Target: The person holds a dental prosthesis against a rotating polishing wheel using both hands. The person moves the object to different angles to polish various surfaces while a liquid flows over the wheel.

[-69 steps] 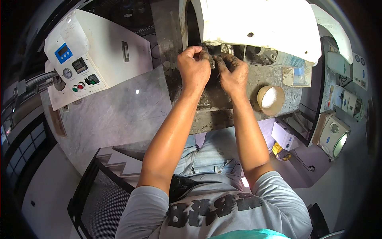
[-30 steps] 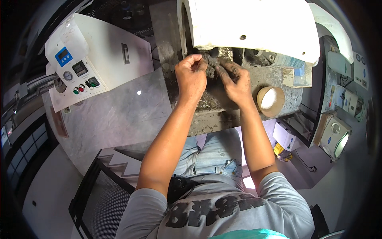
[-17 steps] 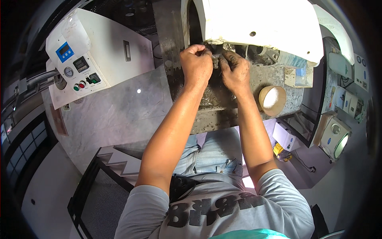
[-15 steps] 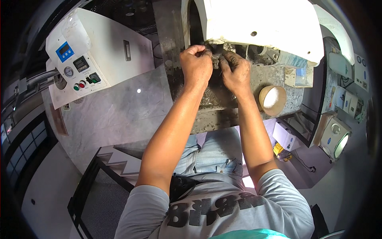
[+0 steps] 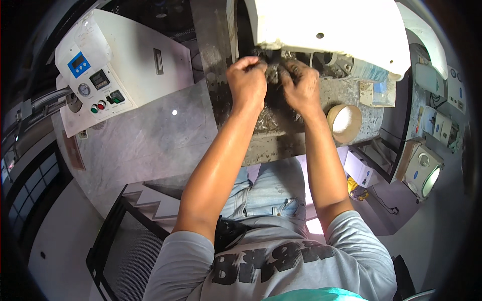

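Both of my hands work just under the front edge of a white machine housing (image 5: 329, 27), where dark, sludge-coated parts sit. My left hand (image 5: 246, 85) is closed, fingertips pinched at a grey, muddy lump (image 5: 272, 73). My right hand (image 5: 301, 88), its fingers bent and dirty, grips the other side of that lump. The lump's shape is partly hidden by my fingers and shadow. Below them lies a wet, stained worktop (image 5: 273, 143). A round tan bowl (image 5: 354, 125) with pale contents stands to the right of my right hand.
A white cabinet (image 5: 140, 60) with gauges and buttons stands left on a grey marble surface (image 5: 150, 140). A small clear container (image 5: 376, 98) sits behind the bowl. More white machines (image 5: 422, 170) line the far right. A black mesh railing (image 5: 125, 241) is at lower left.
Compared with a second ago, both hands have moved up toward the housing with the lump, which shows less. Since half a second ago, my right hand has shifted slightly right.
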Action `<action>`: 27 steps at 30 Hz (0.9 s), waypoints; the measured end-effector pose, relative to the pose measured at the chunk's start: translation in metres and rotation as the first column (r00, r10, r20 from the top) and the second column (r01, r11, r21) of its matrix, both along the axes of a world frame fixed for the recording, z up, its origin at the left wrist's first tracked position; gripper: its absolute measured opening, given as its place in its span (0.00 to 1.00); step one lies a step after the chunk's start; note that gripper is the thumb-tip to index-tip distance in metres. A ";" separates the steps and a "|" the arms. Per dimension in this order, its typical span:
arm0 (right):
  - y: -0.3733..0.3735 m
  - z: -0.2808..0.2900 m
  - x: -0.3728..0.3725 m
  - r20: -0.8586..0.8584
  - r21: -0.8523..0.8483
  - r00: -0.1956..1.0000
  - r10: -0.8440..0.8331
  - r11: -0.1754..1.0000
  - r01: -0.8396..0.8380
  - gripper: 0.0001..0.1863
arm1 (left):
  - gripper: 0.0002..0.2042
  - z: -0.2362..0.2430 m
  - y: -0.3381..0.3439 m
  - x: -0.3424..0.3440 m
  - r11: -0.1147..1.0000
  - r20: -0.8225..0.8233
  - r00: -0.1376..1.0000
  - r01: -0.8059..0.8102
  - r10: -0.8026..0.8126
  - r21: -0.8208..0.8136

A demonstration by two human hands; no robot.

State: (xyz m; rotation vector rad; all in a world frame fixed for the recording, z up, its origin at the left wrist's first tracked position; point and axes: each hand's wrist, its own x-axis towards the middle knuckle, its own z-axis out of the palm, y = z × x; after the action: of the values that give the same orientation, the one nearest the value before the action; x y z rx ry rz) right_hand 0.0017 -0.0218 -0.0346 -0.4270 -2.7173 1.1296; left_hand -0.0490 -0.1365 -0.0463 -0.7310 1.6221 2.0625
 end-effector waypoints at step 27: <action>0.013 0.021 -0.002 0.052 -0.047 0.993 0.107 0.993 -0.105 0.14 | 0.05 -0.022 0.007 0.027 0.977 -0.146 0.977 -0.130 0.156 0.169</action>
State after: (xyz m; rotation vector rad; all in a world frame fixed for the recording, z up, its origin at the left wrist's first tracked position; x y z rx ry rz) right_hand -0.0001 -0.0085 -0.0134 -0.3276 -2.7966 1.2240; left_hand -0.0223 -0.1292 -0.0681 -0.6609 1.5016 2.3760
